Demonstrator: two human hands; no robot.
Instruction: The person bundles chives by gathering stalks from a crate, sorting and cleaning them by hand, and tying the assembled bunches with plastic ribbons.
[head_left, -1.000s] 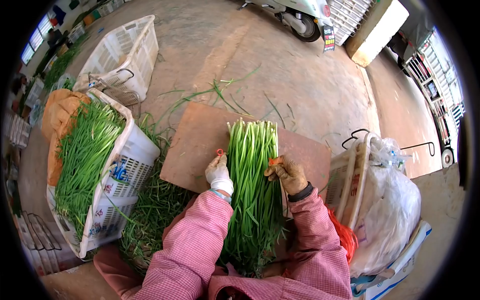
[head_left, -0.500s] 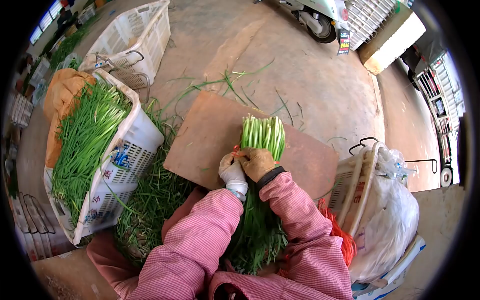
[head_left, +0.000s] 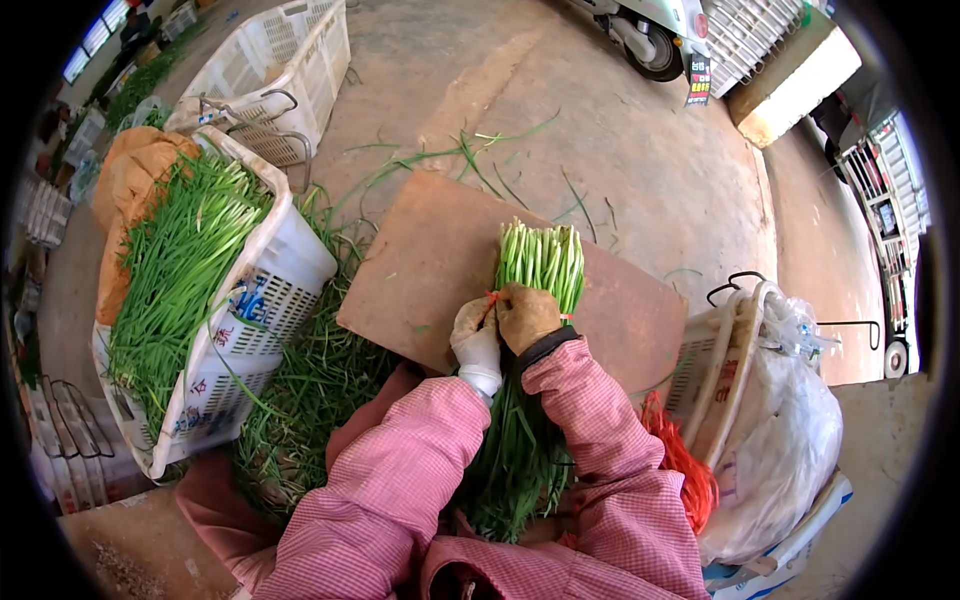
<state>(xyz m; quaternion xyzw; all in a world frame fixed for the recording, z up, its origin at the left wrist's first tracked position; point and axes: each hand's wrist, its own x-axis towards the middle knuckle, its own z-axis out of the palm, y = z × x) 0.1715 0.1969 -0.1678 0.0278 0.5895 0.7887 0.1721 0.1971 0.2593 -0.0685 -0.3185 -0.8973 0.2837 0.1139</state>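
A bundle of green chives [head_left: 541, 262] lies on a brown board [head_left: 415, 270], pale cut ends pointing away from me and the leaves hanging toward my lap. Around it runs a red tie [head_left: 493, 297], whose ends come together at the bundle's left side. My left hand [head_left: 474, 335], in a white glove, is closed in a pinch at the tie. Close against it, my right hand [head_left: 528, 316] in a brownish glove rests over the bundle with its fingers curled at the same tie. Both sets of fingertips are partly hidden.
Left of me, a white crate [head_left: 265, 290] holds loose chives, with an orange cloth [head_left: 135, 185] on its rim. Another white crate [head_left: 290, 75] stands behind it. Chive scraps [head_left: 310, 410] litter the floor. Red strings [head_left: 683, 465] hang beside a crate with plastic bags [head_left: 780, 440] at right.
The whole view has shifted slightly, with the scene moving a little right. Both hands stay together at the red tie, their fingers only slightly repositioned.
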